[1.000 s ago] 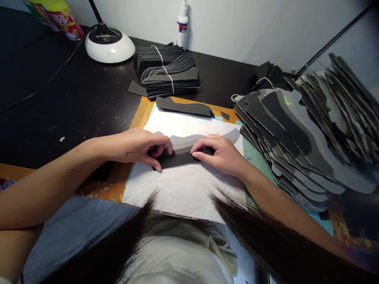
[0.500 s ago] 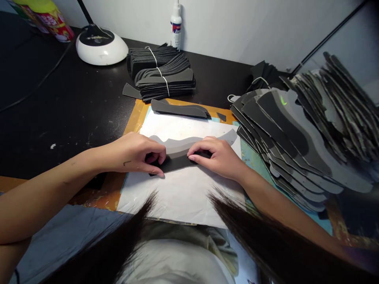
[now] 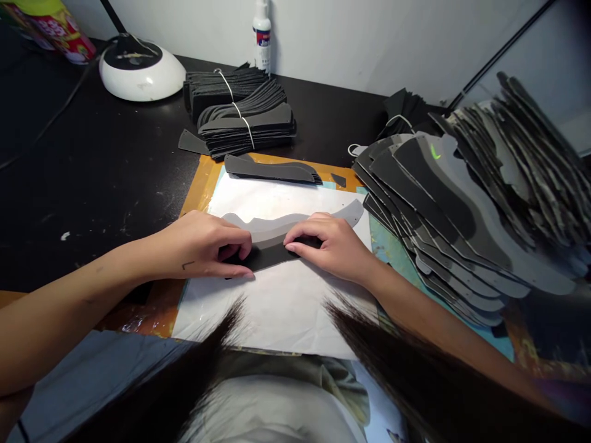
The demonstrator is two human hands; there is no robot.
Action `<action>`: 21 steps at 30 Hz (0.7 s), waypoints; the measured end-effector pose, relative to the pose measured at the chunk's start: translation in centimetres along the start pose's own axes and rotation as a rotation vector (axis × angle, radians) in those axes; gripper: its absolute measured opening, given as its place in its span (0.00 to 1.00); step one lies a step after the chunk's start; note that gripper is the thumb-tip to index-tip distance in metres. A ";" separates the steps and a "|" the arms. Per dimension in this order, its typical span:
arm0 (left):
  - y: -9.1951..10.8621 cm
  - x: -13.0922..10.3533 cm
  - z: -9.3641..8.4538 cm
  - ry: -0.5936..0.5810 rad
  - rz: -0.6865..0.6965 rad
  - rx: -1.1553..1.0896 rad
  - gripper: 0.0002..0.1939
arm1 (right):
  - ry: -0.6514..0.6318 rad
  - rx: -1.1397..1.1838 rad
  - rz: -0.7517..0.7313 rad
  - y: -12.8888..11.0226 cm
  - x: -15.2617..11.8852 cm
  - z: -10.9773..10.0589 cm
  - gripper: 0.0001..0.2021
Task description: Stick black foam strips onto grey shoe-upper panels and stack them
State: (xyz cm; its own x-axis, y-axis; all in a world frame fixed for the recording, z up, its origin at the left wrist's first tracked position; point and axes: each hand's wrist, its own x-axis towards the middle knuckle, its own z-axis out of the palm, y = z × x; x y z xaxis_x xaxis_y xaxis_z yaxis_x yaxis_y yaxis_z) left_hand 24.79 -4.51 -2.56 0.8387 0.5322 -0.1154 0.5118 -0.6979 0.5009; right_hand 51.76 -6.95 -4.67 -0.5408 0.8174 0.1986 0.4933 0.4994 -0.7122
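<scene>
Wavy piece: The long wavy piece (image 3: 270, 252) lies flat on the white paper (image 3: 277, 314), under both hands. It has a dark band along the near side and paler grey bands along the far side.
Weight: It looks thin, so I think it is light.
Stiff or soft: I think it is a bit stiff but can bend, like thick card or foam.
Slippery: The top looks dull and smooth, so I guess it slides a little on the paper.
Easy to hurt: The skinny ends may bend or crease if squeezed hard.
Best place to hold: The long near edge and the wide middle look good. The pale tip at the right is thin, so a gentle touch suits it.
Left grip: The left hand (image 3: 215, 246) is at the left end. Its thumb touches the near edge and its curled fingers rest on top, with a gap between them. I cannot tell if it pinches the piece.
Right grip: The right hand (image 3: 327, 243) is right of the middle. Thumb tip and pointing finger tip come almost together on the dark band. I cannot tell if they pinch or only press.
</scene>
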 end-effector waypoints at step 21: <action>0.0 0.3 1.1 0.010 0.209 -0.027 0.11 | -0.005 0.002 -0.026 0.3 0.0 0.0 0.03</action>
State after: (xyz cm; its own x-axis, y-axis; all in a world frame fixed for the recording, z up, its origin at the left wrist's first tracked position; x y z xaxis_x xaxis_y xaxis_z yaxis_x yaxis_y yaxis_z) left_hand 25.27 -4.93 -3.55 0.9241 0.3820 0.0014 0.3219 -0.7805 0.5359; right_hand 51.88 -6.82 -4.85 -0.5566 0.8029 0.2135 0.4781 0.5197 -0.7080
